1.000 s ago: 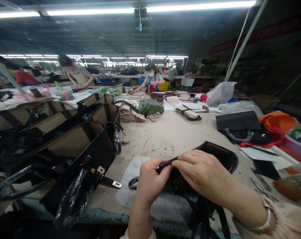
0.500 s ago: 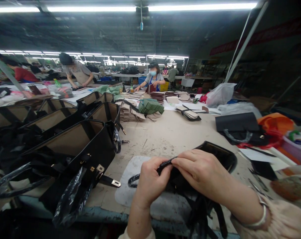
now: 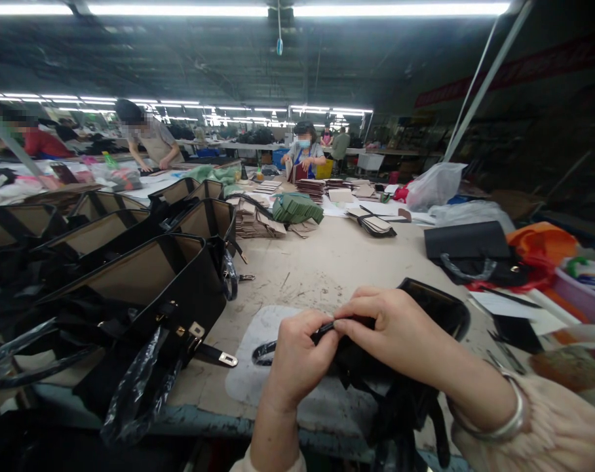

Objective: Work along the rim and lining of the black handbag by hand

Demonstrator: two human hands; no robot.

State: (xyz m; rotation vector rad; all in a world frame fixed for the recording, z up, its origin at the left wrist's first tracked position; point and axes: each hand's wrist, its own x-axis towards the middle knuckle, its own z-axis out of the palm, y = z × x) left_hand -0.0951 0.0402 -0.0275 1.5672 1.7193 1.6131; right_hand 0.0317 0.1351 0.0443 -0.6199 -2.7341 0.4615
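A black bag [image 3: 438,305] lies on the table's front part, its dark opening turned to the right. My left hand [image 3: 302,354] pinches the bag's black edge between thumb and fingers. Close against it, my right hand [image 3: 386,328] grips the same edge with thumb and fingertips. A black handle loop [image 3: 264,354] in clear film shows left of my left hand, over a pale sheet [image 3: 248,387]. Black straps hang below my right hand at the table's front edge. The exact part of the edge between the fingertips is too small to make out.
Several open black bags [image 3: 179,308] stand at the left. A folded black bag [image 3: 467,249], scissors [image 3: 506,351] and a purple basket [image 3: 582,298] are at the right. Green pieces [image 3: 297,208] lie farther back, and co-workers stand beyond.
My right hand has shifted slightly left along the black edge, and its wrist has dropped lower. Across the table, a co-worker's hands have come together around a dark red piece.
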